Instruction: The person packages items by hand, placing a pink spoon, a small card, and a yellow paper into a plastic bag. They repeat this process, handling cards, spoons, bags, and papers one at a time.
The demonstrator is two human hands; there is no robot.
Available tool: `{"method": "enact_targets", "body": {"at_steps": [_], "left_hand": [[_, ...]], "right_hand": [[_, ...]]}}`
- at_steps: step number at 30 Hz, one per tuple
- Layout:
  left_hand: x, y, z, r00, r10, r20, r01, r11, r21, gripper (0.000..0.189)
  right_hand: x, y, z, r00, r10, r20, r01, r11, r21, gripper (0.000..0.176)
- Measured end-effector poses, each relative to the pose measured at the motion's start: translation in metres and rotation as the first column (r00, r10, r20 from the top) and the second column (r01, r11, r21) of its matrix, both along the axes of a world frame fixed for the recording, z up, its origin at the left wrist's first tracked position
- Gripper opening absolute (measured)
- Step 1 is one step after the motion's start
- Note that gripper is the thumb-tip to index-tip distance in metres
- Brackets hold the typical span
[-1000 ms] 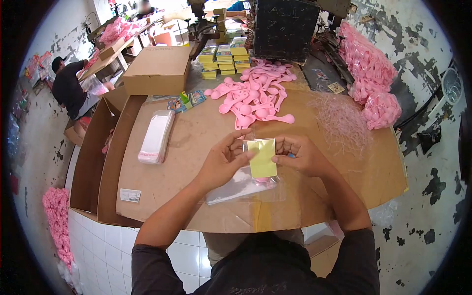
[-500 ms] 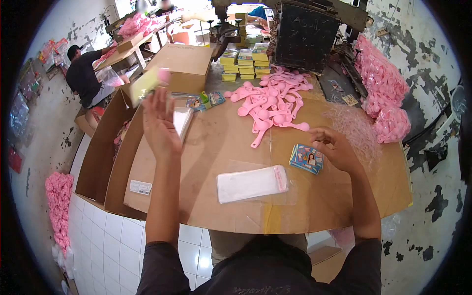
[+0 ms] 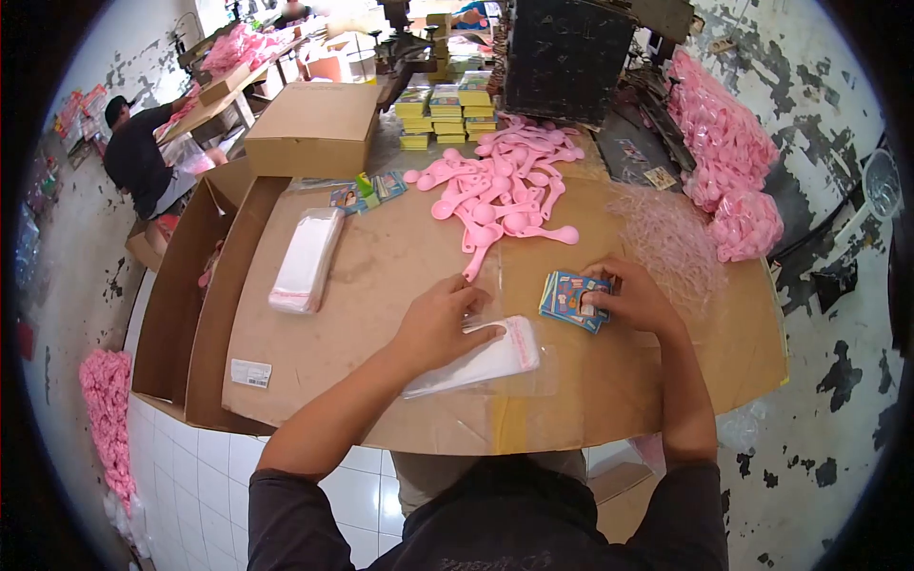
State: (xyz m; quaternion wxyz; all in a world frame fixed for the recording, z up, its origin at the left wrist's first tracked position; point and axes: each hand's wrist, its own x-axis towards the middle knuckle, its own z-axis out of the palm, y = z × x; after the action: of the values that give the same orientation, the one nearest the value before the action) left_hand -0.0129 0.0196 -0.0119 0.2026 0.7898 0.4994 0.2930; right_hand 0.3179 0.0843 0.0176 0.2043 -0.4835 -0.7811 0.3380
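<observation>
My left hand (image 3: pixel 440 324) is over a stack of clear plastic bags (image 3: pixel 486 360), thumb resting on the top and fingers spread apart. Its fingertips come close to the handle of a pink plastic spoon (image 3: pixel 479 249) at the near edge of a loose spoon pile (image 3: pixel 519 176). To the right, my right hand (image 3: pixel 628 297) pinches the small stack of blue printed cards (image 3: pixel 569 297), thumb on the top card and fingers at the far edge. A second stack of clear bags (image 3: pixel 307 262) lies on the left of the cardboard-covered table (image 3: pixel 381 419).
An open carton (image 3: pixel 214 314) stands along the left edge, with a closed box (image 3: pixel 312 128) behind it. Stacked yellow-edged cards (image 3: pixel 447 109) stand at the back. Bagged pink spoons (image 3: pixel 724 143) and clear shredded strands (image 3: pixel 666 243) are at right. A person (image 3: pixel 143 157) sits far left.
My left hand has come down from the upper left, where it was by a blurred yellow and pink packet, to the bags. My right hand has closed on the cards. The view has shifted slightly.
</observation>
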Motion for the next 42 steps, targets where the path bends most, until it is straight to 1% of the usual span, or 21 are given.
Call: {"method": "enact_targets", "body": {"at_steps": [3,5,6,8,9,11,12,15,17,20,21,23,24,26,27,29,32,33,36,39,42], "left_hand": [[-0.002,0.001,-0.003,0.998,-0.058,-0.018,0.058,0.998,0.005,0.044],[-0.004,0.003,-0.006,0.991,-0.128,-0.031,0.129,0.991,0.038,0.045],[-0.002,0.002,-0.002,0.992,-0.123,-0.025,0.124,0.989,0.085,0.045],[0.001,-0.004,0.010,0.993,-0.115,-0.013,0.115,0.977,0.177,0.044],[0.001,-0.005,0.010,0.987,-0.159,-0.024,0.160,0.974,0.161,0.041],[0.001,-0.006,0.009,0.969,-0.243,-0.044,0.247,0.961,0.128,0.037],[0.001,-0.005,0.005,0.966,-0.256,-0.030,0.258,0.962,0.088,0.035],[-0.001,0.000,-0.008,0.961,-0.277,0.017,0.277,0.961,-0.007,0.025],[-0.002,0.001,-0.005,0.962,-0.270,0.047,0.272,0.962,-0.037,0.016],[0.001,-0.006,0.013,0.950,-0.110,0.291,0.193,0.942,-0.274,0.014],[0.000,-0.004,0.008,0.911,-0.064,0.406,0.200,0.931,-0.304,0.014],[-0.004,0.002,-0.007,0.792,0.043,0.609,0.226,0.906,-0.357,0.016],[-0.005,0.002,-0.003,0.732,0.073,0.678,0.261,0.888,-0.378,0.019],[-0.005,0.003,0.007,0.592,0.143,0.793,0.336,0.850,-0.405,0.025],[-0.006,0.005,0.007,0.588,0.151,0.794,0.349,0.839,-0.418,0.025],[-0.008,0.008,0.006,0.582,0.165,0.797,0.375,0.815,-0.442,0.027],[-0.005,0.006,0.011,0.633,0.215,0.744,0.355,0.773,-0.526,0.027],[-0.004,0.006,0.010,0.636,0.204,0.744,0.362,0.773,-0.521,0.025],[-0.004,0.005,0.008,0.624,0.188,0.758,0.386,0.770,-0.509,0.021],[-0.004,0.005,0.011,0.584,0.206,0.785,0.413,0.757,-0.506,0.018],[-0.007,0.005,0.010,0.589,0.222,0.777,0.418,0.740,-0.527,0.017]], "right_hand": [[0.002,0.006,-0.012,0.984,-0.081,-0.158,0.060,0.989,-0.134,0.032],[0.000,0.005,-0.011,0.977,-0.092,-0.192,0.070,0.990,-0.120,0.031],[-0.002,0.005,-0.010,0.974,-0.097,-0.207,0.075,0.991,-0.110,0.031],[-0.001,0.006,-0.015,0.983,-0.067,-0.170,0.081,0.994,0.075,0.030],[0.000,0.006,-0.017,0.987,-0.055,-0.150,0.080,0.983,0.166,0.030],[-0.002,0.005,-0.020,0.958,-0.086,-0.273,0.109,0.991,0.071,0.027],[-0.004,0.004,-0.019,0.937,-0.104,-0.332,0.119,0.993,0.023,0.026],[-0.011,-0.005,-0.008,0.945,-0.025,-0.325,0.059,0.994,0.095,0.022],[-0.016,-0.010,-0.008,0.910,0.000,-0.414,0.028,0.998,0.061,0.022],[-0.026,-0.021,-0.010,0.807,-0.006,-0.591,-0.033,0.998,-0.055,0.023],[-0.030,-0.024,-0.011,0.758,-0.021,-0.652,-0.059,0.993,-0.101,0.024],[-0.038,-0.028,-0.009,0.780,-0.044,-0.624,-0.011,0.996,-0.085,0.028],[-0.039,-0.029,-0.009,0.791,-0.056,-0.610,0.012,0.997,-0.076,0.030],[-0.038,-0.023,-0.022,0.840,-0.038,-0.541,0.053,0.999,0.012,0.027],[-0.038,-0.022,-0.026,0.863,-0.033,-0.505,0.070,0.996,0.056,0.025],[-0.038,-0.021,-0.027,0.890,-0.014,-0.455,0.046,0.997,0.060,0.023],[-0.045,-0.025,-0.024,0.908,0.012,-0.418,0.021,0.997,0.075,0.021],[-0.046,-0.026,-0.023,0.911,0.021,-0.412,0.014,0.997,0.081,0.020],[-0.048,-0.025,-0.024,0.919,0.057,-0.390,0.003,0.989,0.151,0.021],[-0.044,-0.020,-0.026,0.951,0.132,-0.280,-0.046,0.954,0.295,0.021],[-0.048,-0.027,-0.020,0.930,0.131,-0.344,-0.054,0.973,0.224,0.020]]}}
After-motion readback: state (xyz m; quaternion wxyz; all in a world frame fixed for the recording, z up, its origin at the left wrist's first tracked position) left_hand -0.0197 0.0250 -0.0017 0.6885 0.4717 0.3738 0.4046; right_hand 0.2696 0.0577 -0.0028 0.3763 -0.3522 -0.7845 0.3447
